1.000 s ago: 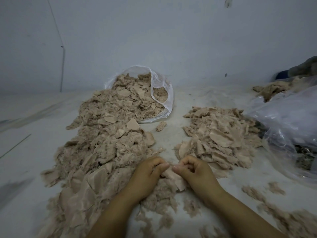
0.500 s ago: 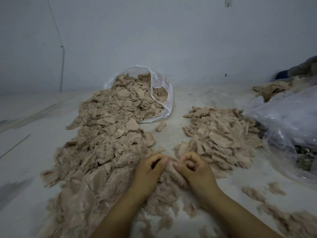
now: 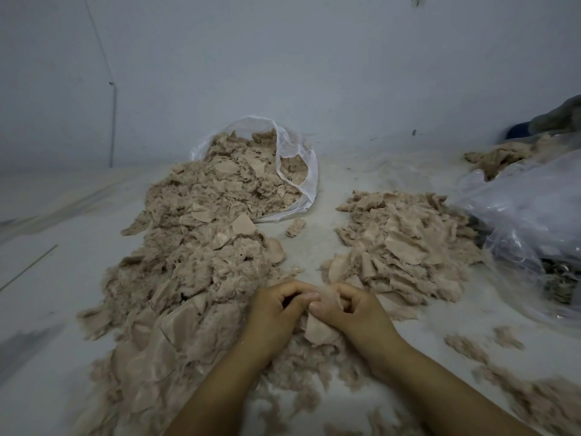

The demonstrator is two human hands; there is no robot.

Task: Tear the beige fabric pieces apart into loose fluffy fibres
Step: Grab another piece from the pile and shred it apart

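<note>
We are in the middle of the tearing step. Our left hand [image 3: 276, 313] and our right hand [image 3: 352, 313] are close together, thumbs almost touching, and both pinch the same small beige fabric piece [image 3: 320, 328] between curled fingers and thumb. The piece sits just above the pale dusty work surface [image 3: 361, 171], directly in front of us, between the two heaps.

We judge that the next move is to pull the two hands away from each other, so that the cloth opens into fibres. It needs a firm pinch on both sides and a short, sharp pull; if the grip is too near to the edge, the cloth may slip out. After that, the loosened tuft probably goes down onto the fluff below the wrists.

The piece looks thin and soft, with one smooth flat side hanging under the right thumb and a fuzzy top edge between the fingers. At the left, a long heap of mixed beige fluff and flat scraps [image 3: 195, 272] runs from an open clear plastic bag [image 3: 301, 171] down to our left arm. At the right lies a smaller heap of flatter beige pieces [image 3: 405, 247], which seem not yet torn. Much work remains, we think.
</note>
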